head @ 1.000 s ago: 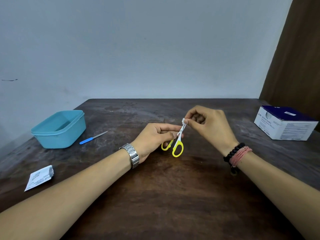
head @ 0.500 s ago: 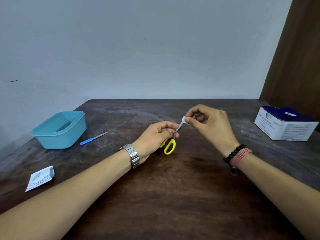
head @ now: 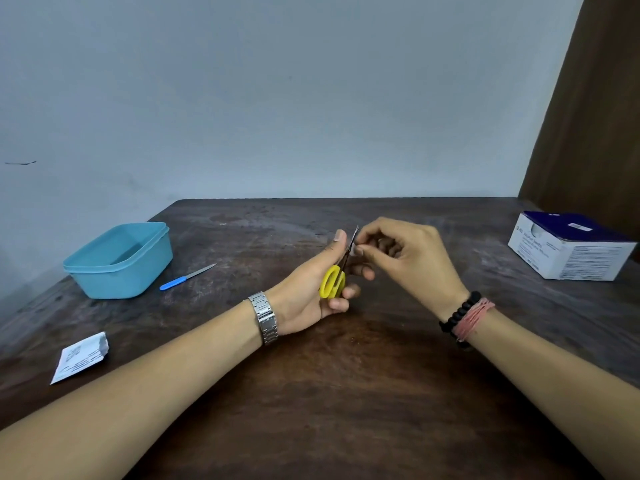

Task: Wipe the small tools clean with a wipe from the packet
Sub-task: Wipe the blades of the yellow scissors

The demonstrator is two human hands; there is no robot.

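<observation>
My left hand grips small yellow-handled scissors above the middle of the table, blades pointing up and seen nearly edge-on. My right hand pinches the blade near its tip; the wipe is mostly hidden between those fingers. A blue-handled nail file lies on the table to the left. A torn white wipe packet lies near the table's left front edge.
A light blue plastic tub stands at the left, beside the file. A white and dark blue box of swabs sits at the far right. The dark wooden table meets a pale wall behind.
My left hand has turned the scissors so the blades face edge-on and the handles sit deeper in the palm. My right hand stays pinched at the blade tip, the wipe now less visible.
</observation>
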